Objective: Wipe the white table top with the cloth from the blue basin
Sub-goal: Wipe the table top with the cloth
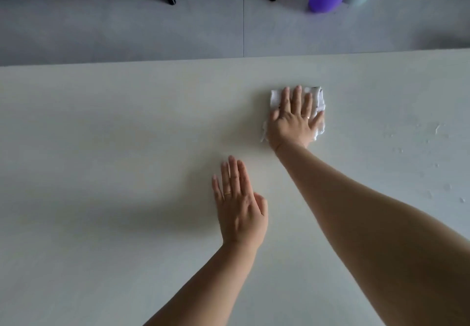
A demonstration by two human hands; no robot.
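Grey floor [127, 33] shows past the table [101, 147], and the cloth [275, 99] lies on the table near its far edge, pressed down by the flat, spread right hand [292, 120]. It looks soft, light and floppy, so a flat palm on its middle should slide it best; it is a white crumpled rag with a dark bit at one corner. The left hand [240, 203] is flat and empty, nearer the table's near edge.
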